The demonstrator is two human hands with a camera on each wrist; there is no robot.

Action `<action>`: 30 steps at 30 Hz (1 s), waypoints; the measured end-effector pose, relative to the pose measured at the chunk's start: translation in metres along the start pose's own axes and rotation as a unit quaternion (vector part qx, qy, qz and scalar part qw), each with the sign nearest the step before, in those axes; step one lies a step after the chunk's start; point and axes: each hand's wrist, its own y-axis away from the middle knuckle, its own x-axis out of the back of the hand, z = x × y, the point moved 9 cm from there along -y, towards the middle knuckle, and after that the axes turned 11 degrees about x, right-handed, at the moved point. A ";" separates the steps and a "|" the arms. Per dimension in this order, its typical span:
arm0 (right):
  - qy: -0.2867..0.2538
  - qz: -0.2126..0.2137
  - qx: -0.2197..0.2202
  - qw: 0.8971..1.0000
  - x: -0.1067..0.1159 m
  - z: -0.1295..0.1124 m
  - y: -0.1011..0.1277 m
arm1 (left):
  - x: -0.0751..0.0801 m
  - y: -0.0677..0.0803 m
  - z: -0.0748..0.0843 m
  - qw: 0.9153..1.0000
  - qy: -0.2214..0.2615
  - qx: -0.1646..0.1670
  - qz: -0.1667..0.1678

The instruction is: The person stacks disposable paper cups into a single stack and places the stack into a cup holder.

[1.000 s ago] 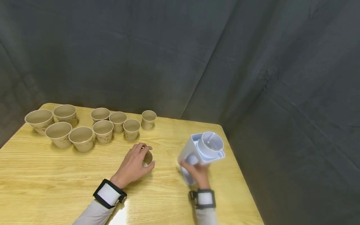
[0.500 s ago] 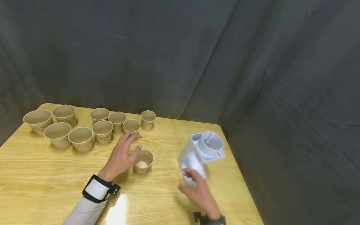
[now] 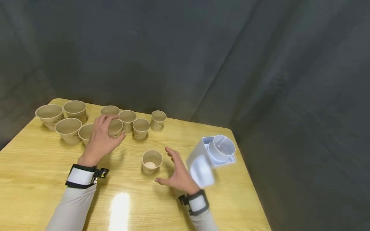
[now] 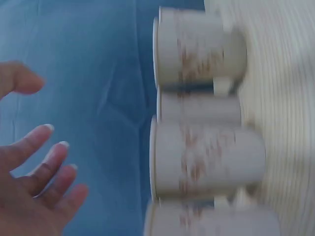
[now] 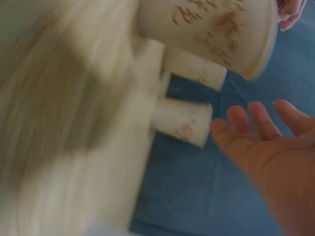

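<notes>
A tan paper cup (image 3: 152, 156) with a pale disc-like patch inside stands upright on the table between my hands. My right hand (image 3: 180, 175) is just right of it, thumb and fingers spread apart, with nothing held. In the right wrist view a printed cup (image 5: 211, 29) looms large beyond my fingers (image 5: 266, 125). My left hand (image 3: 99, 138) hovers over the cup group, hiding part of a cup (image 3: 85, 132) and nearest another cup (image 3: 115, 127). The left wrist view has its fingers (image 4: 54, 157) spread and apart from the printed cups (image 4: 206, 155).
A white boxy plastic container (image 3: 199, 157) with a round tub (image 3: 221, 149) in its top stands at the right. Larger cups (image 3: 69, 130) gather at the far left, with smaller cups (image 3: 141, 128) beside them. A lone small cup (image 3: 158, 120) stands by the back edge. Dark cloth (image 3: 185, 57) hangs behind.
My left hand has left the front cup and moved left and away toward the cup group. My right hand has let go of the white container and moved left beside the front cup.
</notes>
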 end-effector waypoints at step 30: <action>-0.215 -0.102 0.012 0.971 -0.073 0.037 -0.054 | 0.021 -0.005 -0.059 0.992 -0.079 0.041 -0.088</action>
